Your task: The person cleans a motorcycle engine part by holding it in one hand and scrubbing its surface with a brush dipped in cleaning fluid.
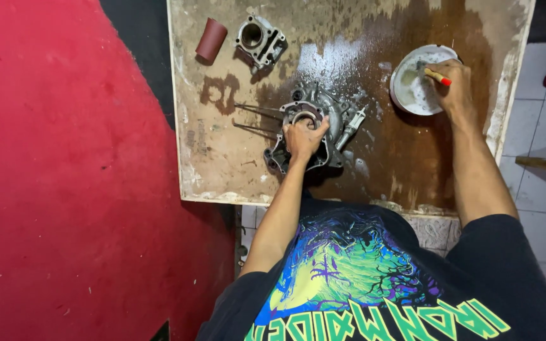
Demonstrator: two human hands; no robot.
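A grey metal engine case with long studs lies in the middle of a wet, stained wooden board. My left hand grips the case near its round opening. At the board's right side, my right hand holds a brush with an orange handle, its tip down in a white bowl of soapy liquid.
A grey engine cylinder and a roll of reddish sandpaper lie at the board's far left. Red floor lies to the left, white tiles to the right. Foam and water are spread around the case.
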